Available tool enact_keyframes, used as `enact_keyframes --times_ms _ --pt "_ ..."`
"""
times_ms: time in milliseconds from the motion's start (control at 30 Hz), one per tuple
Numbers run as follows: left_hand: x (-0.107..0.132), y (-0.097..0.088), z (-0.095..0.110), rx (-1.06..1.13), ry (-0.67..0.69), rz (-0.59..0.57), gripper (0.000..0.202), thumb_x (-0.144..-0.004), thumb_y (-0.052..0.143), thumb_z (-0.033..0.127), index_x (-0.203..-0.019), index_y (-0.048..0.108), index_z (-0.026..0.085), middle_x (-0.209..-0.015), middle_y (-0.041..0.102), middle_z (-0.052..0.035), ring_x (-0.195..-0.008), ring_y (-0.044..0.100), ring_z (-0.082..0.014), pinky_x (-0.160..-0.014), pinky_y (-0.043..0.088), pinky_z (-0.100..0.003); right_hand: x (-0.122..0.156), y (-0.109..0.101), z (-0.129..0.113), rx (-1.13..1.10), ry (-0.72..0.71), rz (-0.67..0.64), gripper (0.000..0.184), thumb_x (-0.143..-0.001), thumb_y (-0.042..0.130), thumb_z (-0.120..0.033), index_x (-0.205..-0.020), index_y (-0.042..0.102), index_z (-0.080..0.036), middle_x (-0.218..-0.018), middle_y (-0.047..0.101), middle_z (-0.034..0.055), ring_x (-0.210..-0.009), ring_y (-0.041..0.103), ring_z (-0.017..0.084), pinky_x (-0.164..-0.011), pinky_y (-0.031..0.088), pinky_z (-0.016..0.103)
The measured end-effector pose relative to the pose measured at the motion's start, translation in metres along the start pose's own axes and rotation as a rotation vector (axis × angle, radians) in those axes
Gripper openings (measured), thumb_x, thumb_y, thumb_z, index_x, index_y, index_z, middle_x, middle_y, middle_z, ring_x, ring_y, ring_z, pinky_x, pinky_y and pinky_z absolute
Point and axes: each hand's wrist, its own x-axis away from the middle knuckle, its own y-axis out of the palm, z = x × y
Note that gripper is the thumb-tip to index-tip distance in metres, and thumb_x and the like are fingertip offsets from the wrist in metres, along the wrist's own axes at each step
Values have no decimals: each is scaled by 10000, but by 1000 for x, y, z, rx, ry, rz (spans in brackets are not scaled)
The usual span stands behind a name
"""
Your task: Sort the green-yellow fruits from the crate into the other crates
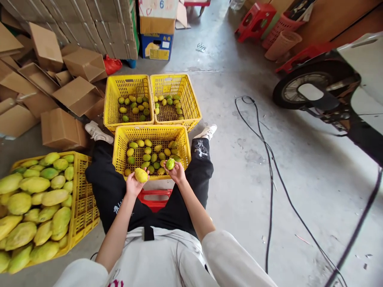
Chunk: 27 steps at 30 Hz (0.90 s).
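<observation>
- Well, the left hand (135, 185) holds a yellow fruit (141, 175), fat and oval, above the near edge of the near crate (152, 134).
- The right hand (177, 172) holds a green fruit (170, 164) in its curled fingers, just right of the yellow one and also above that crate. This fruit is bright and has a bit of yellow on it.
- More small fruits (147, 150) lie spread on the bottom of the near crate, some yellow, some green.
- The back of each held fruit is hidden by the hand, and some fingers are hard to see.
- The left crate (85, 203) is cut off by the side of the view, and its big, long fruits (55, 197) hide the ones under them.
- Black trouser legs hide part of a red stool (154, 205).
- The crates are yellow plastic, full of little holes. Two more stand touching at the far side, the far left crate (128, 84) and the far right crate (170, 83).
- Brown cardboard boxes (60, 129) lie in a messy pile, with flat sides and flaps.
- The floor (227, 191) is grey, hard and spotty.
</observation>
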Motion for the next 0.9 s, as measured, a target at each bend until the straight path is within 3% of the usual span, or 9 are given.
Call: enact_keyframes --times_ms 200,367,467,600,667,767,833,900 --pt "3 8 1 -12 -47 3 309 -1063 464 312 -874 669 179 -797 703 -82 -709 711 -170 -643 634 -257 -3 -2 1 0 22 105 66 -881 672 -258 -941 667 -230 -763 683 18 -682 659 144 -629 657 235" --pt "4 9 5 7 -32 25 286 -1050 444 269 -919 672 157 -789 680 -71 -643 666 -145 -586 608 -225 -2 4 1 52 39 94 126 -863 640 -231 -987 655 -221 -827 728 30 -612 624 119 -495 547 168" --pt "0 5 5 45 -31 30 310 -1040 435 315 -972 680 138 -779 678 -74 -627 665 -160 -559 602 -241 -1 8 3 70 6 7 219 -873 601 -292 -1073 663 -228 -789 713 21 -565 586 128 -452 486 174" --pt "-9 -5 3 137 11 36 324 -967 440 306 -1071 699 141 -863 732 -110 -727 729 -210 -634 635 -301 -1 12 5 51 -3 -89 362 -809 589 -314 -1152 669 -231 -865 762 63 -665 677 190 -549 587 271" --pt "-13 -8 2 169 31 43 395 -907 462 249 -1196 705 131 -981 775 -152 -891 781 -262 -721 649 -341 -1 14 7 60 28 -108 397 -759 634 -271 -1153 669 -233 -956 793 88 -829 757 245 -689 664 368" --pt "-17 -9 1 171 28 43 515 -886 482 213 -1355 672 114 -1127 790 -200 -1146 775 -325 -797 647 -367 -1 13 8 109 79 -140 355 -772 708 -241 -1125 672 -225 -1021 808 107 -1049 789 309 -867 684 476" --pt "-17 -6 2 141 34 38 434 -950 481 232 -1321 680 127 -1118 793 -190 -1125 783 -317 -792 651 -361 -1 11 9 158 112 -157 309 -821 747 -244 -1120 676 -217 -1002 810 92 -1028 799 286 -870 688 444" --pt "-16 -1 1 92 39 51 310 -1023 487 288 -1195 699 141 -1022 793 -157 -958 801 -273 -732 653 -331 0 8 9 198 133 -172 300 -844 782 -227 -1124 679 -210 -947 797 52 -914 801 229 -825 692 374"
